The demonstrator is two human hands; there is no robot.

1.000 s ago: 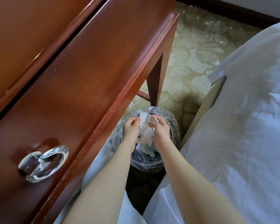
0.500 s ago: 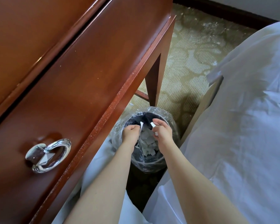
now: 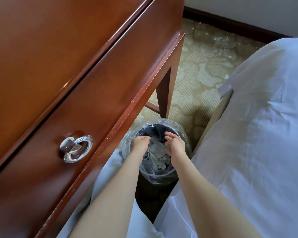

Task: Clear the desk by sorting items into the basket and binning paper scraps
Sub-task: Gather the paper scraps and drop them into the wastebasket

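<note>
A small dark bin (image 3: pixel 182 134) lined with a clear plastic bag stands on the carpet beside the desk leg. White paper scraps (image 3: pixel 156 152) lie loose inside it. Both my hands hover over the bin's mouth. My left hand (image 3: pixel 140 143) is at the left rim with fingers loosely curled and nothing in them. My right hand (image 3: pixel 174 144) is at the right side, fingers relaxed and spread, holding nothing.
The reddish wooden desk (image 3: pixel 76 74) fills the left, its drawer front carrying a glass ring pull (image 3: pixel 76 148). A tapered desk leg (image 3: pixel 164 93) stands just behind the bin. White bedding (image 3: pixel 256 134) covers the right. Patterned carpet (image 3: pixel 201 69) with small specks lies beyond.
One second ago both hands pressed a bundle of paper scraps between them over the bin. The scraps have dropped into the bin and the hands have parted.
</note>
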